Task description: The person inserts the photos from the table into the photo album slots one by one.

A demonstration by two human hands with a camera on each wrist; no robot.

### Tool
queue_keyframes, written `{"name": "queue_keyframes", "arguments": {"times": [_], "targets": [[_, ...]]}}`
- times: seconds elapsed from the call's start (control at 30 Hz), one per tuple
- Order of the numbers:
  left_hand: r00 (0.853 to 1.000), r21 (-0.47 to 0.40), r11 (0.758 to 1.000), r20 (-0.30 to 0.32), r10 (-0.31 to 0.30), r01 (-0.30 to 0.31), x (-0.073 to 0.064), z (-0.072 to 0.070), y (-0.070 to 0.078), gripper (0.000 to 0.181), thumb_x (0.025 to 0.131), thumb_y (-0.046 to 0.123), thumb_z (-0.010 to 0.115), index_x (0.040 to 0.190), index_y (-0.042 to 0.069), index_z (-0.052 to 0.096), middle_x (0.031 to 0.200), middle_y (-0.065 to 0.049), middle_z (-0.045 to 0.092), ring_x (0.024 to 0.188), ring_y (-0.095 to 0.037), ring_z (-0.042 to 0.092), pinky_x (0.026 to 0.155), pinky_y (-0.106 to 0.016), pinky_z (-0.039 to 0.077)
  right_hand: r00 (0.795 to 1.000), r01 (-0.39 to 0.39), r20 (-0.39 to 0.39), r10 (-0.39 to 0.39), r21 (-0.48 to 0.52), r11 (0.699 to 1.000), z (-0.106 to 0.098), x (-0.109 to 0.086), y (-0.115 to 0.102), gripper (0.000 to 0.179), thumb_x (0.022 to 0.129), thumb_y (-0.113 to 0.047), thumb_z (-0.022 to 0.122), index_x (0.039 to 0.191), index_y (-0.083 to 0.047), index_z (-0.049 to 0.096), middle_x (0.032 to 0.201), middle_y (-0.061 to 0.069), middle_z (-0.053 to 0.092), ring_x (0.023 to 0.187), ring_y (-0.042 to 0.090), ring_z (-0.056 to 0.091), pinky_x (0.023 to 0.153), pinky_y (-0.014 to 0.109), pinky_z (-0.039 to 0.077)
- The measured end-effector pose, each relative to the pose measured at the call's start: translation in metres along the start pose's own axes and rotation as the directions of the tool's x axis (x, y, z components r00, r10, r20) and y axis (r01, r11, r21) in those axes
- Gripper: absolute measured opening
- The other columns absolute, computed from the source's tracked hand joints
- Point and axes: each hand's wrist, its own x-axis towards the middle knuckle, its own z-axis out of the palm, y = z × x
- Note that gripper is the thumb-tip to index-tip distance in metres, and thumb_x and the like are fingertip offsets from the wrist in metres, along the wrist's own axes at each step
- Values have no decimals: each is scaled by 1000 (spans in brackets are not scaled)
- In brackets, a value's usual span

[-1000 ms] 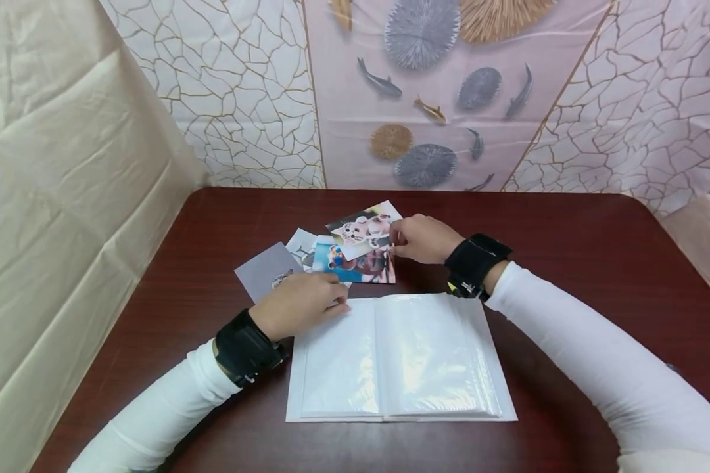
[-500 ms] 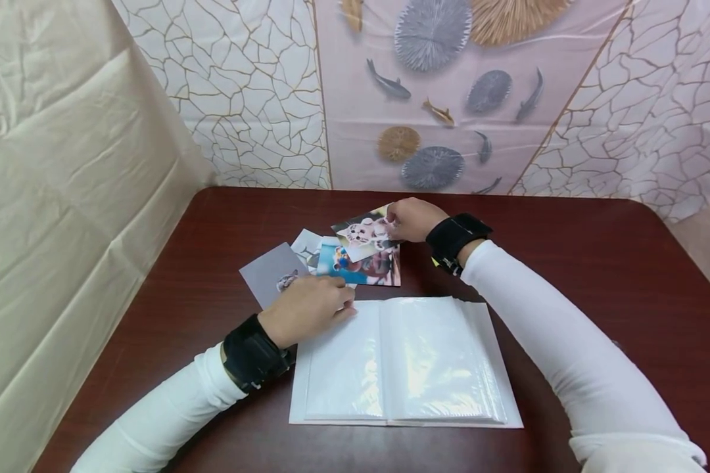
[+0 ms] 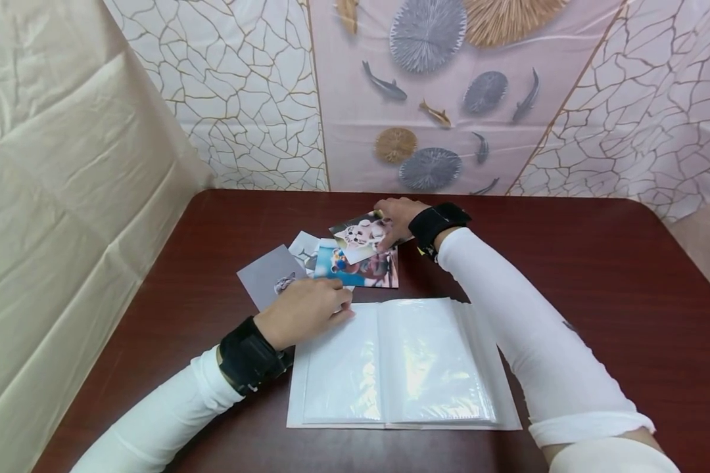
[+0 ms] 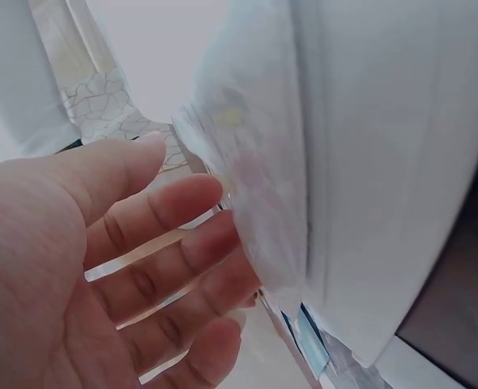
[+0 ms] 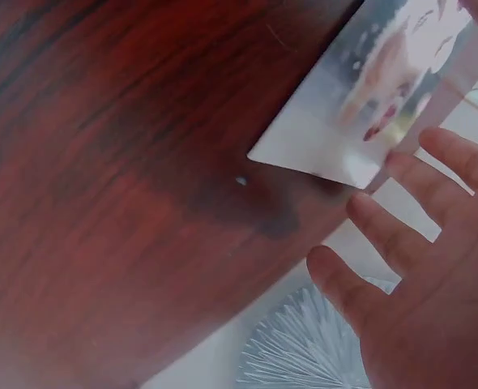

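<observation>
A photo album (image 3: 417,368) lies spread flat on the table, its clear sleeves shining. My left hand (image 3: 307,305) rests at the album's upper left corner. In the left wrist view its relaxed fingers (image 4: 190,198) reach the sleeve edge, with the thumb apart. Beyond the album, my right hand (image 3: 398,220) spans the right end of a cat photo (image 3: 357,236). Seen from the right wrist, the fingers (image 5: 385,231) are spread and fairly straight at the photo's edge. Under it lies a blue-and-brown photo (image 3: 367,269).
A grey photo with a small animal (image 3: 266,272) lies left, partly behind my left hand. A pale photo (image 3: 303,248) shows between it and the blue-and-brown one. The dark red table (image 3: 580,263) ends at a patterned cloth backdrop (image 3: 432,131).
My right hand has gone from the cat photo's right edge up and left over its end, fingers spreading. The cat photo has turned slightly. My left hand has stayed in place.
</observation>
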Motion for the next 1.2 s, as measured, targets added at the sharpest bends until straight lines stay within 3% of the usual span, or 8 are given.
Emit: {"name": "queue_keyframes", "arguments": {"times": [0.17,0.4,0.63,0.83,0.97,1.2], "targets": [[1000,2,1000,0,5,-5,0,0,0,23,97,37,69,105,17,77,99,-1,74,84,-14,67,69,-30,56,999,-31,23,30,26,999,0,-2,0,104,84,-44,81,161,-9,21,168,16,20,155,41,14,123,57,21],[1000,2,1000,2,0,0,0,0,0,23,96,38,69,105,18,77,97,-1,73,82,-13,66,67,-29,55,1000,-17,3,17,8,1000,1,-3,0,106,82,-47,83,161,-10,22,168,18,18,155,41,15,123,57,23],[1000,8,1000,-2,4,-4,1,2,0,23,96,39,70,103,18,76,100,-1,74,83,-13,66,69,-29,56,999,34,29,-34,-6,999,3,0,3,111,81,-49,83,162,-8,18,169,17,17,157,41,10,126,55,14],[1000,3,1000,6,-5,5,1,2,0,23,96,39,69,106,19,77,103,-1,75,86,-13,67,73,-30,58,1000,28,3,-28,-15,999,1,-1,0,110,79,-49,85,161,-10,23,166,16,22,153,43,19,121,56,27],[1000,0,1000,5,-1,1,1,2,0,23,97,38,69,106,19,77,103,-1,74,87,-13,66,74,-30,58,1000,-5,-16,5,-7,1000,3,1,2,111,77,-51,86,160,-13,24,166,19,18,153,42,18,119,58,31],[1000,-4,1000,14,-1,1,1,2,0,24,97,38,69,107,18,77,102,-1,74,87,-13,67,76,-32,59,991,-66,-118,57,-73,995,7,2,5,103,71,-58,87,152,-16,38,153,22,30,140,40,35,112,58,39]]}}
